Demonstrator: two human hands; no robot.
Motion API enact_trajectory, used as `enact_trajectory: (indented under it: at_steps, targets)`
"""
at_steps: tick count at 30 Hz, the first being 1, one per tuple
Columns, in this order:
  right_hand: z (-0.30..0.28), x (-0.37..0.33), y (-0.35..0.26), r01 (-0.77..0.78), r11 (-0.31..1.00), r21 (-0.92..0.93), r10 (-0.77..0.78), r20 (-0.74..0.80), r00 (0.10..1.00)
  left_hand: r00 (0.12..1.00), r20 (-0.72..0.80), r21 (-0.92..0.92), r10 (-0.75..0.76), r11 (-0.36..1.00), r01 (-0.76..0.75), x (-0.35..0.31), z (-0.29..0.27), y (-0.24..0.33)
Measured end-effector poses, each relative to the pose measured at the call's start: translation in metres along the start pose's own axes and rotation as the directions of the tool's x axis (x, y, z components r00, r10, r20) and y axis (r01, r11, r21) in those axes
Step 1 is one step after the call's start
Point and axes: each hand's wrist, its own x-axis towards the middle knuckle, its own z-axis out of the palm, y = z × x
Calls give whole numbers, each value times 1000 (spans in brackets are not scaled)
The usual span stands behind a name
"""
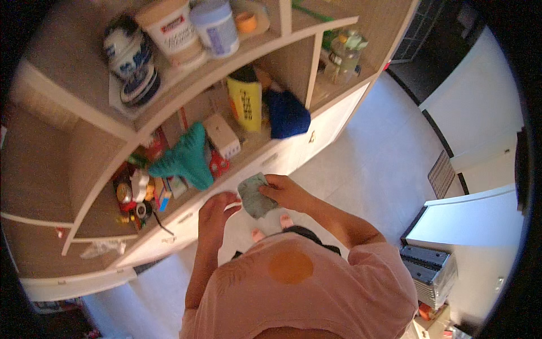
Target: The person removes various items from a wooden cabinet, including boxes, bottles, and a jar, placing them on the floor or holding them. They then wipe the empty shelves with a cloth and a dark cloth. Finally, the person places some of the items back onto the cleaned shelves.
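Note:
A grey-green folded cloth (257,196) is pinched along its right side by my right hand (280,192), in front of my body. Close to its left edge, my left hand (217,210) has its fingers stretched out and holds nothing. Ahead of both hands, a teal cloth (189,155) lies rumpled on the lower shelf. Beside it are a white box (222,135) and the red handles of scissors (219,164). Farther right on that shelf stand a yellow package (247,103) and a dark blue cloth item (288,114).
The wooden shelf unit (220,56) curves across the front and left. Tubs, including a white-and-blue tub (214,28), fill its upper shelf. A clear bottle (343,56) stands at the right end. A black-topped stack (427,265) is on the floor at right.

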Motion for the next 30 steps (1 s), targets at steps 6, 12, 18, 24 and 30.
enact_trajectory:
  at_steps: [6, 12, 18, 24, 30]
  targets:
    - [-83, -19, -58, 281, 871, 404, -158, -312, 937, 988, -100, -571, -115, 820, 37, -6, -44, -25]
    - [-192, -20, -152, 561, 745, -361, -602, -726, 332, 921, -293, -572, -256, 819, 46, -33, -56, -47]
    - [-298, 37, -231, 576, 530, -622, -840, -481, 253, 960, -235, -574, -151, 819, -11, -33, -46, -48]
    - [-325, 64, -196, -59, 286, -957, -944, -291, 153, 966, -210, -653, -154, 757, -21, -36, -37, -45]
    - [-178, 15, -133, 408, 553, -727, -813, -361, 457, 975, -217, -533, -53, 843, -72, -47, -61, -89]
